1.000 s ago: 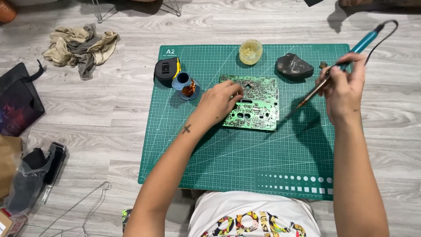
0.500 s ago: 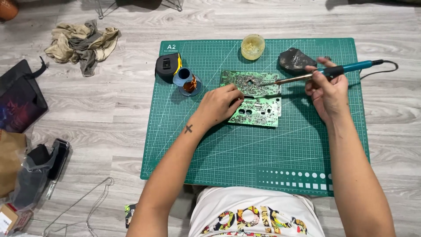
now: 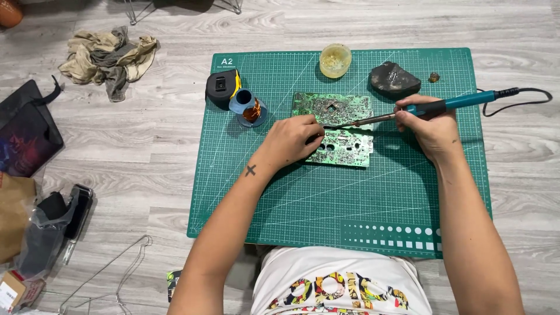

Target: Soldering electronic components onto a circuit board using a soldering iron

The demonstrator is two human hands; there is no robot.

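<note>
Head view, looking down: a green circuit board [image 3: 340, 129] lies flat on a green cutting mat [image 3: 326, 198] spread on the grey wood floor, and everything else is best placed from that board. The left hand [image 3: 291, 140] rests on the board's left edge, fingers curled down onto it, pinning it rather than lifting it. The right hand [image 3: 429, 125], just right of the board, is closed around the teal handle of a soldering iron [image 3: 426, 109]; its metal tip reaches left over the board and ends close beside the left fingertips.

That closeness looks like the main risk: a small slip of either hand could bring the hot tip onto a finger. The board is held at one edge only, so pressure from the tip might pivot or slide it on the mat. The iron's cord [image 3: 525, 96] trails off to the right of the board, and a snag there could jerk the tip across the traces.

Above the board sits a small yellowish flux jar [image 3: 335, 60]; up and to its right a dark cleaning sponge [image 3: 395, 80]; to its left a solder spool [image 3: 248, 108] and a black and yellow tape measure [image 3: 222, 87], all within reach of a careless elbow.
</note>
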